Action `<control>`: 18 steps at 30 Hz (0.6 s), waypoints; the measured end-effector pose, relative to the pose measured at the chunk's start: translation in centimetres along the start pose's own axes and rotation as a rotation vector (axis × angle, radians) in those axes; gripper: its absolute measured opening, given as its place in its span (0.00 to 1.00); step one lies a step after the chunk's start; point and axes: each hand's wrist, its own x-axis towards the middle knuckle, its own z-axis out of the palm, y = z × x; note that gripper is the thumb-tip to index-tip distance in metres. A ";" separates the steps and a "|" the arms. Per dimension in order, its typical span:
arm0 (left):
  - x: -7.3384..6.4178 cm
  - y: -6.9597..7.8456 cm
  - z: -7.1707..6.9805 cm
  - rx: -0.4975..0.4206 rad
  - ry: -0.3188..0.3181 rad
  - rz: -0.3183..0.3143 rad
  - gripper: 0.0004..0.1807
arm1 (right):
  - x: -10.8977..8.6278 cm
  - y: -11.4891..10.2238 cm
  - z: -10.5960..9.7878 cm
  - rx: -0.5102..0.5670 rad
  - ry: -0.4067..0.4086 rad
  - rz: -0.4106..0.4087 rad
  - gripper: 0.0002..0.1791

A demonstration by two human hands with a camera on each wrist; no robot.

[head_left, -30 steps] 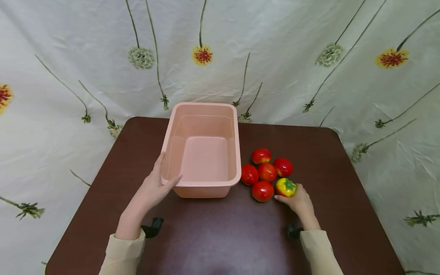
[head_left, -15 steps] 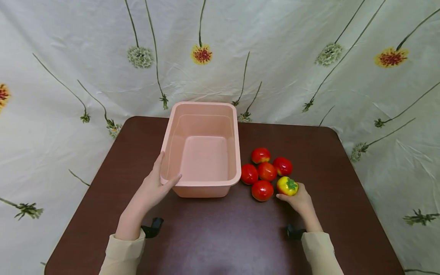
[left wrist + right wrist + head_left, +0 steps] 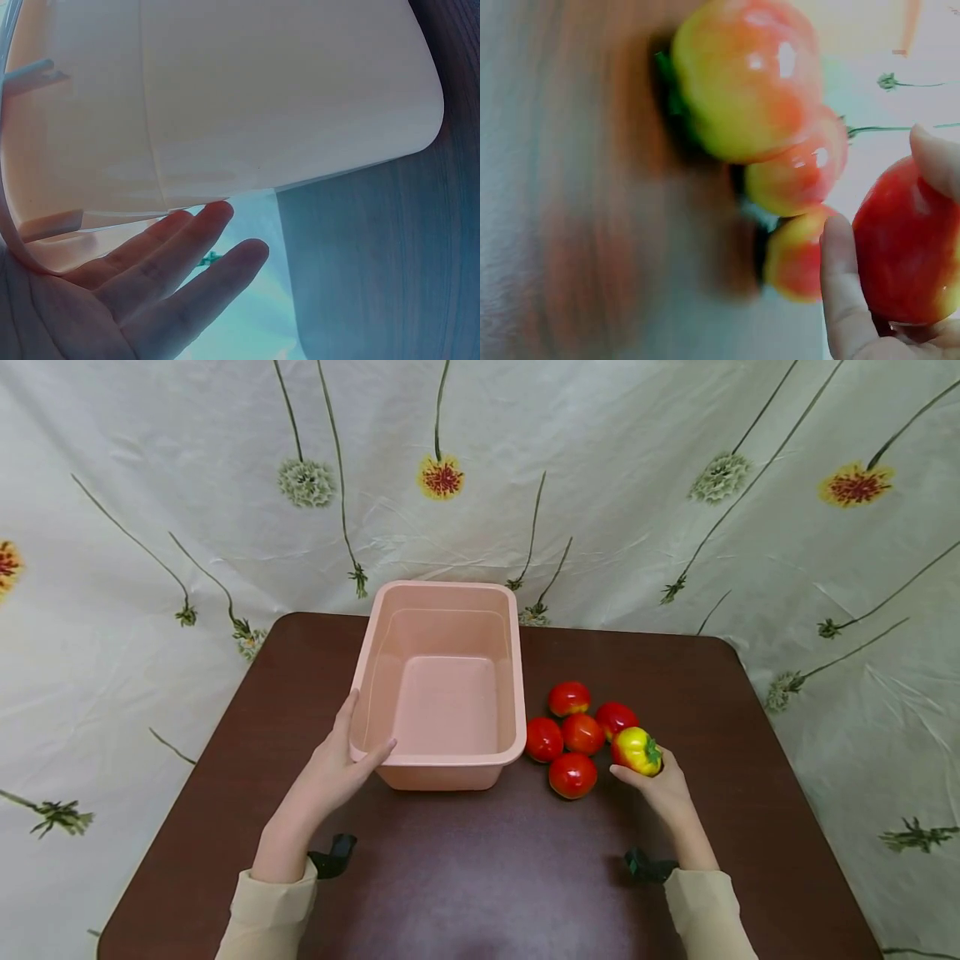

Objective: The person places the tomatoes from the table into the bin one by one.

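Note:
In the head view my left hand [image 3: 333,768] holds the near left corner of a pink plastic bin [image 3: 441,761]. Its thumb lies over the front rim, and the fingers [image 3: 214,289] extend along the outer wall in the left wrist view. On the right, my right hand [image 3: 663,785] grips a red-and-yellow tomato [image 3: 636,751] with a green leafy top, thumb on one side and fingers on the other. The right wrist view shows the held tomato [image 3: 904,244] raised beside the others. Several red tomatoes [image 3: 573,775] sit grouped between the bin and this hand.
The dark brown table [image 3: 480,868] has rounded far corners. Behind it hangs a pale floral cloth [image 3: 615,460], also along both sides. Black straps [image 3: 333,856] circle the wrists. No tomato lies inside the bin.
My right hand has lifted the tomato and moved it slightly up and to the right, away from the nearest red one. The left hand and the bin have stayed in place.

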 end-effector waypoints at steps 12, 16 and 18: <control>0.0 0.0 -0.1 -0.014 -0.006 -0.018 0.55 | -1.1 -7.0 0.2 -0.049 -0.039 -0.172 0.52; 0.0 -0.1 -0.1 -0.026 -0.009 -0.019 0.56 | -1.3 -10.3 0.8 -0.083 -0.069 -0.248 0.51; 0.1 -0.1 0.0 -0.031 -0.011 -0.019 0.56 | -1.3 -11.8 1.4 -0.099 -0.087 -0.287 0.50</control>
